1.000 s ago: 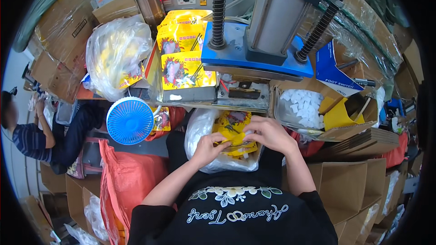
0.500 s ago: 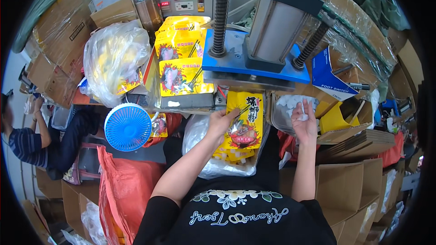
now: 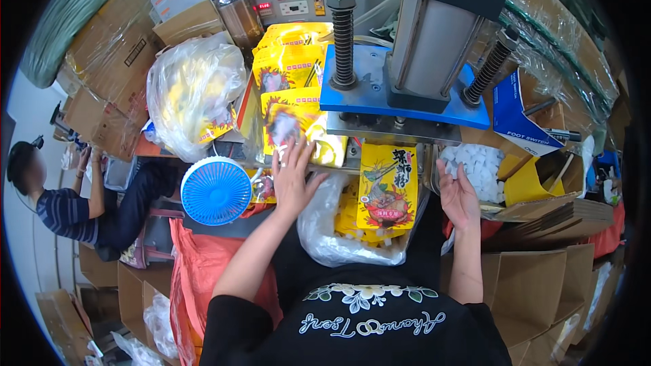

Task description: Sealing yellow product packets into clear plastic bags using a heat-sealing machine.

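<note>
Cardboard boxes (image 3: 108, 61) ring the workspace. The left hand (image 3: 293, 177) spreads its fingers over a pouch pile (image 3: 312, 114) on the tabletop (image 3: 157, 148); the right hand (image 3: 459, 198) half-curls its fingers at one tub (image 3: 489, 204) of white pieces (image 3: 479, 171), whether gripping any, I cannot tell. Between them, one yellow pouch (image 3: 386, 188) lies near the blue press (image 3: 407, 105), above one open bag (image 3: 320, 230) of pouches (image 3: 347, 213). Farther left sits one stuffed bag (image 3: 193, 88).

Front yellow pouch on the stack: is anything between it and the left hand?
Nothing visible does: the left hand reaches over the near edge of the front yellow pouch; whether it touches, I cannot tell.
</note>
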The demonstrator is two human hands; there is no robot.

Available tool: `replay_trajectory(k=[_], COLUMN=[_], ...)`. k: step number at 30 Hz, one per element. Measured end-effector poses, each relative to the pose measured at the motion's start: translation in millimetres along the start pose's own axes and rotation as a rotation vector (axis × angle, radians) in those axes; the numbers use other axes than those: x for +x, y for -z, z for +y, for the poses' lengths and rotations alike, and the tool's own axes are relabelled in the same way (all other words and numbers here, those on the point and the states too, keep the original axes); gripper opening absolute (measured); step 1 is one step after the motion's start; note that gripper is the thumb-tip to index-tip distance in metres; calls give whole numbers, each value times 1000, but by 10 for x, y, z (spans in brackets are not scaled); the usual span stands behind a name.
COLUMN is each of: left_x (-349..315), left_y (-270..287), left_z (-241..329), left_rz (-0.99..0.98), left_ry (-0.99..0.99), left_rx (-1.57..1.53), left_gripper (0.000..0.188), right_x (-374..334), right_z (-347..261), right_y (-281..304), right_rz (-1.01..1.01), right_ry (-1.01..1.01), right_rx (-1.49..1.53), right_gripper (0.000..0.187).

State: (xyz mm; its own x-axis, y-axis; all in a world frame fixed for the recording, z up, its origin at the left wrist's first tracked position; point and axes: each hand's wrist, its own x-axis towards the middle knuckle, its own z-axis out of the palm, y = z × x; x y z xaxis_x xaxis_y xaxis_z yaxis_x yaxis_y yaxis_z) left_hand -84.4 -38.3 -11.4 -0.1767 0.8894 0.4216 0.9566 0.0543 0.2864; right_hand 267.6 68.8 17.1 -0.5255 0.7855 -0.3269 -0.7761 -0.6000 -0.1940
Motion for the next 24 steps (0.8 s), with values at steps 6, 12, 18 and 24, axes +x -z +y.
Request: replay_trajectory(k=[6, 12, 18, 24], left_x=[-114, -213, -554, -657], left_y=[264, 305, -95, -97], left_z=[-14, 553, 701, 716], left_rz=[201, -91, -196, -362], left_ry=[164, 331, 305, 309], left_rx=[-316, -1133, -1028, -1100], left_gripper=[16, 12, 10, 14], right_x=[-132, -246, -240, 0], right_z=[-14, 299, 647, 740], right_y=[108, -155, -688, -304], right_rz=[-28, -13, -300, -256], right_ry=[168, 470, 326, -49], right_rx=[-528, -1259, -1657, -1360], right_gripper=[28, 25, 17, 26])
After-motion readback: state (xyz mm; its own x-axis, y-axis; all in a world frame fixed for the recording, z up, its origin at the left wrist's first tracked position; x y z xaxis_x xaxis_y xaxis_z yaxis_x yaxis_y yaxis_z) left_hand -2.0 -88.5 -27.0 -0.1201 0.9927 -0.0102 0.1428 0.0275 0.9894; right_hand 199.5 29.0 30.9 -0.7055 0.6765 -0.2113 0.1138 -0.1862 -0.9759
